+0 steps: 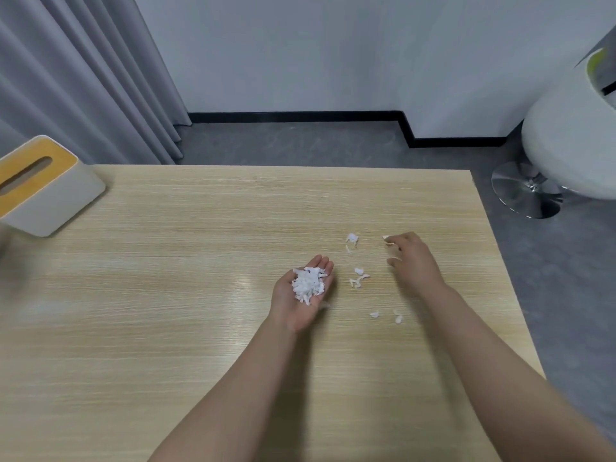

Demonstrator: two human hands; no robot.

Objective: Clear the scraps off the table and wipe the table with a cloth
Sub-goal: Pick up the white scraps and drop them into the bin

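A heap of white paper scraps (308, 284) is cradled in the left hand (301, 293), held palm up and open. Loose scraps (359, 277) lie on the counter (166, 261) between the hands; they look very light, soft, easily blown, so each is best pinched singly. One scrap (386, 238) is pinched by the right hand (413, 261).

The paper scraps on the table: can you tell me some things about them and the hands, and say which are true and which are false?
1. The left hand lies palm up with a pile of paper scraps in it. True.
2. The right hand holds a cloth. False: it is pinching a small scrap.
3. Loose scraps lie on the wooden table. True.
4. The tissue box sits between the hands. False: it is at the table's far left corner.
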